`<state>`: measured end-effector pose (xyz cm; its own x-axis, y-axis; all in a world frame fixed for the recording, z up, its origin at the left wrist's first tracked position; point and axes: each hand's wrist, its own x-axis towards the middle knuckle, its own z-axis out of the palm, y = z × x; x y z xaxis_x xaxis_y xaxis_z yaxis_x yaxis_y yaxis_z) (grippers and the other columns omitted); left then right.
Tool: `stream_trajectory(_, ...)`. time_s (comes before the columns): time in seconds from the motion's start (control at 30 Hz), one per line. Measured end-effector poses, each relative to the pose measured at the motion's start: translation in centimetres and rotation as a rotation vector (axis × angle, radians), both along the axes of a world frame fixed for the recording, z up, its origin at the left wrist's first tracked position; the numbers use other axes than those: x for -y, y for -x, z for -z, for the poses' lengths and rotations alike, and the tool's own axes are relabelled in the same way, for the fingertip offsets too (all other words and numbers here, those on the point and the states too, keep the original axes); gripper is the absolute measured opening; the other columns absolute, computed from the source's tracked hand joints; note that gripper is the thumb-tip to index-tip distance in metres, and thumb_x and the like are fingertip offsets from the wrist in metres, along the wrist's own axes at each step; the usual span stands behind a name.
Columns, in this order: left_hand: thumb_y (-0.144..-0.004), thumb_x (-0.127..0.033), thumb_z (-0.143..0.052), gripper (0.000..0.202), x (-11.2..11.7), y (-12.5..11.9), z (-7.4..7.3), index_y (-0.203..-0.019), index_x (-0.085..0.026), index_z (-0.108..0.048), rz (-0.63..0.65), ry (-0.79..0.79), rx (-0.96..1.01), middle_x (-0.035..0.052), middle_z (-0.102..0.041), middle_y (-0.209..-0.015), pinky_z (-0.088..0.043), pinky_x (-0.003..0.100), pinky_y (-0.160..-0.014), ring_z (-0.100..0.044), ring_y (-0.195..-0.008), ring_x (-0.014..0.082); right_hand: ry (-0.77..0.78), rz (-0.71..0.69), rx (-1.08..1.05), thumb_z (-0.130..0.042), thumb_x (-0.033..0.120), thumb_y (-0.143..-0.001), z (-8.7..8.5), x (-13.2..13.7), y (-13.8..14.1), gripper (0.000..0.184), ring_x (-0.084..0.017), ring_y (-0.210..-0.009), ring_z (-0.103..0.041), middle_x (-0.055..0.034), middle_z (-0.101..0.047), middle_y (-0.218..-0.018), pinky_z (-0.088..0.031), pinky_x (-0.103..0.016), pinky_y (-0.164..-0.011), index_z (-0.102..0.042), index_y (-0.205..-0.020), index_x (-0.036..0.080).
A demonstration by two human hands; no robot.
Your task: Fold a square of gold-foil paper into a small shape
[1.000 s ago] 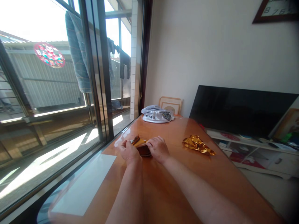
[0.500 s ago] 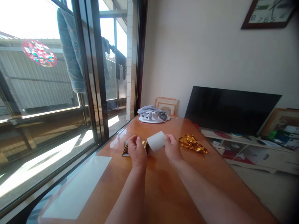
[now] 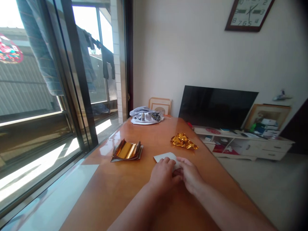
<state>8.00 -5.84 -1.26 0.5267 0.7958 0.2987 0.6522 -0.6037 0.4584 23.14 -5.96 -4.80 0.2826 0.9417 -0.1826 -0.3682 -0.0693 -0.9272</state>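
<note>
A small whitish sheet of paper is between my two hands, low over the wooden table, its far left corner showing past my fingers. My left hand curls over the near part of the sheet. My right hand pinches its right side, thumb and fingers closed on it. The hands almost touch and hide much of the paper. Left of them lies a stack of gold foil paper with curled-up edges. Beyond my right hand is a crumpled heap of gold foil.
A folded grey cloth lies at the table's far end, in front of leaning picture frames. Glass sliding doors border the left side. A black television stands on a white cabinet at right.
My left hand has moved right, from over the gold stack to the paper beside my right hand. The paper has come down toward the table. The view has turned right.
</note>
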Motion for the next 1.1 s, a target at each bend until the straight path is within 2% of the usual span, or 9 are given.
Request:
stream_trajectory(0.1, -0.078, -0.038, -0.067, 0.037, 0.7, -0.6, -0.6, -0.111, -0.023, -0.058, 0.029, -0.013, -0.184, 0.0095, -0.061, -0.117, -0.045, 0.038, -0.088, -0.056, -0.106, 0.0277, 0.017, 0.009, -0.052, -0.07, 0.02, -0.073, 0.5, 0.9, -1.3, 0.031, -0.02, -0.073, -0.072, -0.0043, -0.074, -0.077, -0.061, -0.034, -0.07, -0.062, -0.103, 0.022)
stream_trajectory(0.2, -0.083, -0.026, -0.058, 0.028, 0.7, -1.0, -1.0, -0.111, -0.022, -0.057, 0.026, -0.045, -0.247, 0.01, -0.06, -0.117, -0.045, 0.037, -0.089, -0.056, -0.105, 0.0261, -0.006, 0.016, -0.09, -0.07, 0.024, -0.076, 0.7, 1.5, -2.0, 0.028, -0.021, -0.077, -0.073, -0.0065, -0.075, -0.084, -0.062, -0.036, -0.075, -0.063, -0.102, 0.021)
stream_trajectory(0.33, -0.089, -0.019, -0.046, 0.017, 0.6, -1.2, -1.3, -0.099, -0.021, -0.059, 0.033, -0.051, -0.294, 0.0101, -0.065, -0.108, -0.045, 0.035, -0.081, -0.059, -0.095, 0.0244, -0.031, -0.023, -0.095, -0.071, 0.03, -0.077, 0.6, 2.1, -2.4, 0.029, -0.02, -0.079, -0.073, -0.0071, -0.076, -0.092, -0.06, -0.034, -0.075, -0.064, -0.104, 0.021)
stream_trajectory(0.47, -0.086, -0.015, -0.046, 0.017, 0.7, -1.2, -1.6, -0.093, -0.021, -0.06, 0.028, -0.016, -0.281, 0.0084, -0.067, -0.099, -0.043, 0.031, -0.075, -0.06, -0.088, 0.0226, -0.014, -0.029, -0.093, -0.072, 0.033, -0.078, 0.2, 2.0, -3.4, 0.038, -0.021, -0.081, -0.072, -0.0059, -0.075, -0.099, -0.059, -0.034, -0.072, -0.062, -0.113, 0.023)
stream_trajectory(0.63, -0.081, -0.013, -0.048, 0.018, 1.1, -1.2, -1.7, -0.089, -0.023, -0.061, 0.151, 0.013, -0.157, 0.0044, -0.066, -0.094, -0.042, 0.027, -0.073, -0.06, -0.087, 0.0198, -0.01, -0.029, -0.135, -0.073, 0.034, -0.077, 0.0, 0.8, -5.3, 0.049, -0.023, -0.086, -0.072, -0.0071, -0.076, -0.1, -0.057, -0.032, -0.066, -0.058, -0.123, 0.023)
stream_trajectory(0.73, -0.077, -0.011, -0.049, 0.018, 1.3, -1.2, -1.4, -0.084, -0.023, -0.06, 0.219, 0.054, -0.123, 0.0026, -0.065, -0.09, -0.042, 0.025, -0.071, -0.059, -0.084, 0.0182, -0.042, -0.048, -0.19, -0.072, 0.034, -0.079, 0.0, 0.1, -6.1, 0.048, -0.024, -0.1, -0.071, -0.0095, -0.075, -0.106, -0.058, -0.033, -0.078, -0.058, -0.123, 0.022)
stream_trajectory(0.87, -0.076, -0.01, -0.049, 0.019, 1.3, -1.3, -0.9, -0.082, -0.023, -0.062, 0.245, 0.102, -0.141, 0.0022, -0.065, -0.088, -0.042, 0.025, -0.07, -0.059, -0.081, 0.0174, -0.059, -0.046, -0.208, -0.072, 0.033, -0.08, 0.1, -0.5, -6.8, 0.044, -0.021, -0.116, -0.065, -0.01, -0.072, -0.118, -0.052, -0.035, -0.097, -0.061, -0.122, 0.023)
stream_trajectory(0.97, -0.077, -0.011, -0.049, 0.019, 1.3, -1.3, -0.8, -0.082, -0.023, -0.063, 0.235, 0.113, -0.156, 0.003, -0.064, -0.089, -0.043, 0.025, -0.071, -0.059, -0.083, 0.0178, -0.053, -0.016, -0.092, -0.075, 0.033, -0.077, 0.1, -0.5, -7.2, 0.04, -0.021, -0.119, -0.062, -0.0091, -0.069, -0.124, -0.049, -0.034, -0.101, -0.065, -0.115, 0.023)
stream_trajectory(1.1, -0.079, -0.015, -0.053, 0.016, 1.0, -1.2, -1.0, -0.079, -0.023, -0.067, 0.229, 0.083, -0.19, 0.0051, -0.062, -0.092, -0.044, 0.026, -0.075, -0.058, -0.09, 0.0198, -0.087, 0.011, 0.297, -0.071, 0.039, -0.081, -0.7, 0.3, -7.6, 0.028, -0.022, -0.111, -0.063, -0.0063, -0.071, -0.115, -0.05, -0.032, -0.092, -0.071, -0.103, 0.021)
